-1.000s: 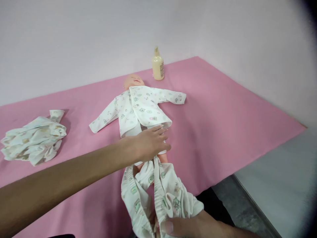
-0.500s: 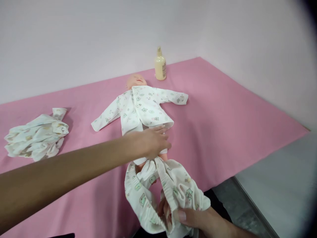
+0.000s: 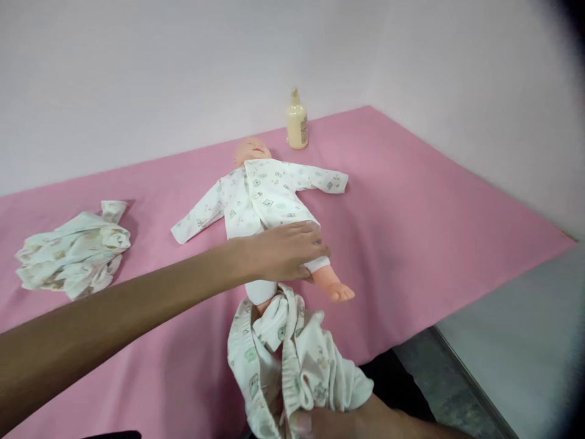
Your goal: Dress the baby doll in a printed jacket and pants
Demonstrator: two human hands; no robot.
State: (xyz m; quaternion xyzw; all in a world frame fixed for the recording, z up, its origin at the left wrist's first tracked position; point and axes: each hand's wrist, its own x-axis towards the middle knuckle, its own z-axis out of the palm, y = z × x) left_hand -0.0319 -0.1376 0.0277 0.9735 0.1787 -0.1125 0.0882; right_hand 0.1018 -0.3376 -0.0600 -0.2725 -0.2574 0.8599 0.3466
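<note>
A baby doll (image 3: 256, 150) lies on its back in a white printed jacket (image 3: 274, 198) and white bottoms. My left hand (image 3: 290, 249) reaches across its lower body, fingers curled over the thigh of the doll's leg (image 3: 325, 275) on the right; that bare foot points outward. At the front edge, my right hand (image 3: 336, 422) grips the elastic waistband of printed baby pants (image 3: 315, 366), partly cut off by the frame bottom. The doll's other leg runs down to the pants opening, its foot hidden by cloth.
A pale yellow pump bottle (image 3: 298, 127) stands beyond the doll's head near the wall. Crumpled printed baby clothing (image 3: 75, 250) lies at the left. The pink-covered table (image 3: 411, 219) ends at the right and front, with grey floor (image 3: 439, 372) below.
My left hand has shifted slightly right and up with the doll's leg, whose foot now shows outside the pants. My right hand has moved down and left with the waistband.
</note>
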